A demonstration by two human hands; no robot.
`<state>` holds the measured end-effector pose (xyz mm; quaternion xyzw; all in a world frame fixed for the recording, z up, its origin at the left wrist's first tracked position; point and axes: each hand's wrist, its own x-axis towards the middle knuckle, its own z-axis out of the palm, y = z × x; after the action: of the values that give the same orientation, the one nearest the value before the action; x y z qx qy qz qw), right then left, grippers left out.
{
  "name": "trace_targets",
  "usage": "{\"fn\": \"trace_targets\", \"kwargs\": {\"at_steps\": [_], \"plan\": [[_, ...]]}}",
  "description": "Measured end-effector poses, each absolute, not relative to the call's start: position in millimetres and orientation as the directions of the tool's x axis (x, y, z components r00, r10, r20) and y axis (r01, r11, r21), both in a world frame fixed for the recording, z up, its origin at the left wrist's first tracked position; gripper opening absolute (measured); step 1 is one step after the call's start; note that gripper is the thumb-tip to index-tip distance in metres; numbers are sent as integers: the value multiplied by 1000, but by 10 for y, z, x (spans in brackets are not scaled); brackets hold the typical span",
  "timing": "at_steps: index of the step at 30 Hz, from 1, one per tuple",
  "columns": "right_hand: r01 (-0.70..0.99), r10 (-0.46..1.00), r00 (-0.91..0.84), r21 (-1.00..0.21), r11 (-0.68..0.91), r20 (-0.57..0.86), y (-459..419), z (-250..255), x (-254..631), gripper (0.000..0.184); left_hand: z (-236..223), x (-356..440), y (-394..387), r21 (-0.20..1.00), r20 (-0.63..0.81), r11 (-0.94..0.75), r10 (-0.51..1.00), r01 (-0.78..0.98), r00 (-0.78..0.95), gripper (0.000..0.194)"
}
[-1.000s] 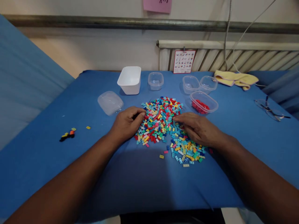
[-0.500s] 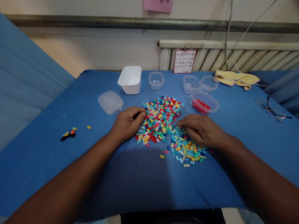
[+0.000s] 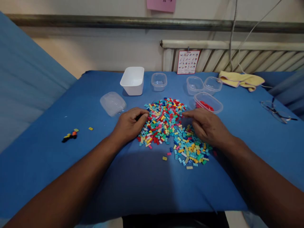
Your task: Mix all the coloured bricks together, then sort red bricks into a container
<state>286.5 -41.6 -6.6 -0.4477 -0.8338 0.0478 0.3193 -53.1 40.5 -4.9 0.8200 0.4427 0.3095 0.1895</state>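
Holding our left hand (image 3: 130,125) curled, our right hand (image 3: 207,127) forefinger-out leftward, we cannot tell if either pinches anything; bricks (image 3: 161,120) lie heaped mostly between them, long axes pointing every way

off-white wall (image 3: 99,50), kinda dim, with a warmer patch over by the blue fabric (image 3: 26,60) hanging on the left. big metal pipe (image 3: 118,23) runs straight across, cream radiator (image 3: 268,46) below it on the right, couple of cables (image 3: 231,41) dangling in front, blue-covered table (image 3: 256,139) pushed up close
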Motion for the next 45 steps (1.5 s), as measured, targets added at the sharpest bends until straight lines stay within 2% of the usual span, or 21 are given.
{"fn": "trace_targets", "kwargs": {"at_steps": [2,8,11,15,20,24,28,33,37,41,45], "plan": [[759,804,-345,-360,543,485,-376,-114,2873,46,-59,-532,410,588,349,-542,840,601,416,27],[837,895,-284,-366,406,344,-315,-176,2831,53,-70,-537,420,583,337,-530,847,616,411,27],[868,896,-216,-344,358,388,-333,-129,2827,47,-71,-538,417,586,344,-540,841,603,418,26],[876,863,-218,-298,379,456,-335,-123,2821,40,-70,-537,419,580,348,-544,838,606,420,26],[873,879,-308,-260,413,363,-302,-173,2823,34,-61,-534,419,578,349,-549,835,604,425,26],[879,872,-315,-231,416,375,-305,-162,2840,29,-47,-528,405,580,344,-543,839,608,422,26],[869,870,-328,-243,430,368,-309,-158,2826,31,-39,-522,398,586,343,-541,840,603,420,26],[896,902,-236,-279,346,360,-293,-173,2799,42,-48,-522,410,588,345,-541,840,601,419,25],[894,918,-234,-301,333,319,-285,-151,2780,45,-58,-526,420,585,348,-545,838,601,421,25],[900,939,-234,-309,307,250,-286,-112,2764,39,-52,-524,418,583,357,-553,833,595,423,25],[893,926,-278,-286,346,255,-286,-91,2756,34,-46,-521,412,581,350,-549,835,601,425,24]]}}
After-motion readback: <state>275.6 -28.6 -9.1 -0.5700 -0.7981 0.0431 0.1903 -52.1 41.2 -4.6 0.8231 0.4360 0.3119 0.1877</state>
